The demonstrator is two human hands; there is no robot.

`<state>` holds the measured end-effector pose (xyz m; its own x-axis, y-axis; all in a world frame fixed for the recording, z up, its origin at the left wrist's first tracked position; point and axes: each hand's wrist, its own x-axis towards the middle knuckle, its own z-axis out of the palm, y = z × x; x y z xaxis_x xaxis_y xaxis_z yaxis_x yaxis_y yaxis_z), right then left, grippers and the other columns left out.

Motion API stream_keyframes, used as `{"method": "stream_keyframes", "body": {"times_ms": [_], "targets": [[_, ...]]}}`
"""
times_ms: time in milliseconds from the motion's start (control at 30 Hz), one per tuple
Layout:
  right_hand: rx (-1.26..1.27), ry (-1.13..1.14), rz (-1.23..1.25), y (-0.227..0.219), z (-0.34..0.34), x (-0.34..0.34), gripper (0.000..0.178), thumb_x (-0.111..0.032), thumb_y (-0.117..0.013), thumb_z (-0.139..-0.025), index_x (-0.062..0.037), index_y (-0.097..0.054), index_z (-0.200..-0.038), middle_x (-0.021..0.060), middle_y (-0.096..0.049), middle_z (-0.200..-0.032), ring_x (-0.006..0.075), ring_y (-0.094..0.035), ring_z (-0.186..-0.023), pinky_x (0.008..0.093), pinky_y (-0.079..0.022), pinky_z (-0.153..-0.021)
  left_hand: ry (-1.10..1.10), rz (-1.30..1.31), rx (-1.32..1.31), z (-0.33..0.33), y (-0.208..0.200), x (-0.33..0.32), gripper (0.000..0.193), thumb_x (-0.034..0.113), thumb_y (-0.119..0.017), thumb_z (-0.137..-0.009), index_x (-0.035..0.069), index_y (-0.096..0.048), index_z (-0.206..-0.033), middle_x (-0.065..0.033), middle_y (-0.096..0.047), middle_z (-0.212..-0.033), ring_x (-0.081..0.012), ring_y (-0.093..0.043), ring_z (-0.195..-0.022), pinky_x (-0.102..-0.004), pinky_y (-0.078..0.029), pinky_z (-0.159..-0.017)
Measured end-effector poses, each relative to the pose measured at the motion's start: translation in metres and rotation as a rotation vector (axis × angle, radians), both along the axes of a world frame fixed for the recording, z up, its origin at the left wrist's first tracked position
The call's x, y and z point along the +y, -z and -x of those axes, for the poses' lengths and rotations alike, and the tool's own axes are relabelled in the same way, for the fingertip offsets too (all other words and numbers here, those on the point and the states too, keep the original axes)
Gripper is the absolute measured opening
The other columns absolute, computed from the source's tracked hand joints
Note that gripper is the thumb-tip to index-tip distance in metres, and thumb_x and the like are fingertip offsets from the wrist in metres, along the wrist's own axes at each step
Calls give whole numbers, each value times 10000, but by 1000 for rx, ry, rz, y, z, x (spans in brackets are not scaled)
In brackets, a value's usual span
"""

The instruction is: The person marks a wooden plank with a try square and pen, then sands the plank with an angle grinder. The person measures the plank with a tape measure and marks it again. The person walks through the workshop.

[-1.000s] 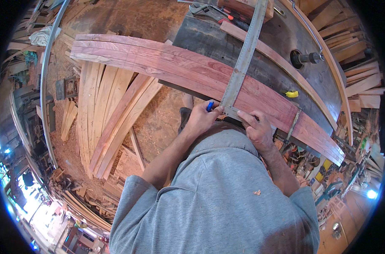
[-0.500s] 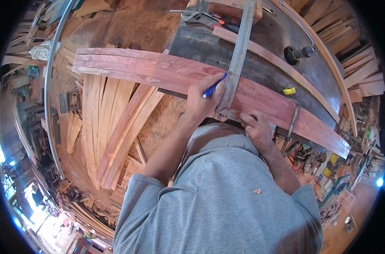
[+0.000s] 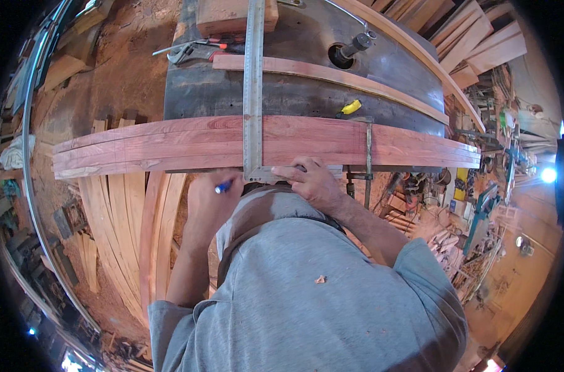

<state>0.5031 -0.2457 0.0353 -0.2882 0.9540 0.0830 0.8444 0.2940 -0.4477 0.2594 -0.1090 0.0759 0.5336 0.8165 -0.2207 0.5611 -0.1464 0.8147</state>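
Observation:
My left hand is closed round a blue pen, close to the near edge of some reddish wooden strips. The strips lie side by side across the dark metal table, gently curved. Over them lies a metal carpenter's square, its long blade pointing away from me and its short arm along the near edge. My right hand grips that short arm, fingers on top and thumb hidden. The pen's writing tip cannot be made out.
A clamp crosses the strips at right. Behind them on the metal table lie a long thin board, a small yellow object, an adjustable wrench and a wood block. Curved planks lean at lower left.
My left hand with the pen has drawn back from beside the blade toward my body. My right hand stays on the square's short arm. The whole view has turned and shifted.

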Motion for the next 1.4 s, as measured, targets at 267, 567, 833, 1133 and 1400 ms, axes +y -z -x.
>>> {"method": "stream_keyframes", "body": {"times_ms": [267, 567, 833, 1133, 1400], "targets": [[-46, -31, -35, 2, 1, 2, 129, -121, -697, -758, -37, -702, -855, -3, -652, -1306, 301, -583, -1153, 471, -525, -943, -215, -96, -278, -30, 17, 30, 186, 114, -698, -935, 38, -766, -1090, -186, -755, -935, -302, -757, -845, -358, -580, -768], [-14, 58, -75, 19, 5, -1, 294, -57, -708, -758, -31, -720, -1051, 50, -664, -1187, 327, -618, -1055, 455, -539, -862, -84, -164, -50, -28, 28, 35, 192, 195, -698, -881, 105, -772, -1034, -193, -737, -952, -363, -727, -903, -454, -575, -807], [15, -24, -240, 5, 13, 14, 269, 69, -776, -776, -18, -522, -767, 48, -703, -1240, 309, -629, -965, 429, -526, -748, 144, 10, 207, 17, 14, -17, 167, 207, -667, -852, 64, -750, -876, -207, -707, -827, -407, -697, -830, -490, -567, -747], [6, -17, -161, 1, 11, 12, 182, 9, -772, -780, -13, -591, -768, 28, -696, -1254, 290, -618, -994, 423, -527, -785, -65, 46, -27, 16, 57, -31, 162, 120, -609, -901, 46, -709, -1006, -202, -691, -962, -395, -657, -892, -471, -524, -782], [3, -26, -108, -3, 4, 11, 154, -37, -744, -757, -28, -593, -732, 9, -687, -1291, 281, -622, -1029, 412, -545, -835, -230, 516, -211, 0, 85, -37, 237, 198, -660, -1002, 6, -729, -1124, -69, -754, -943, -131, -676, -863, -317, -537, -805]]}}
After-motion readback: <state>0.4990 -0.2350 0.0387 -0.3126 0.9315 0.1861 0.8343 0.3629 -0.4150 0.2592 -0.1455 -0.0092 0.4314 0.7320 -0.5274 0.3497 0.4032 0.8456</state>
